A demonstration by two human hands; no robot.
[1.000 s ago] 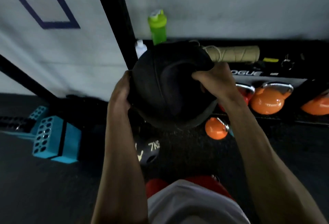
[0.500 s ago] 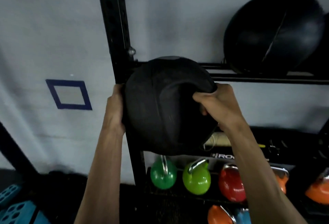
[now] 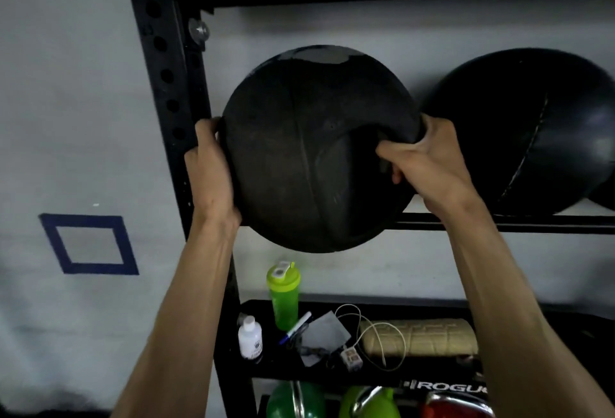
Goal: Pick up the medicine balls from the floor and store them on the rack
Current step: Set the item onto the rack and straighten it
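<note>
grey wall (image 3: 83,101), black rack (image 3: 166,85) — left grip (image 3: 209,168) wraps the side of the medicine ball (image 3: 309,151), fingertips hidden; right grip (image 3: 429,165) pinches its dented skin. neighbour ball (image 3: 532,135) cut off right.

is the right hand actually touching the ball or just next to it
Touching. The head view shows the right hand gripping the medicine ball, its fingers curled over a dented fold in the ball's right side with no gap.

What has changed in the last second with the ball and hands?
The medicine ball rose from near the floor to shelf height on the rack, beside the stored ball. The left hand and right hand kept the same grip on its sides.
</note>
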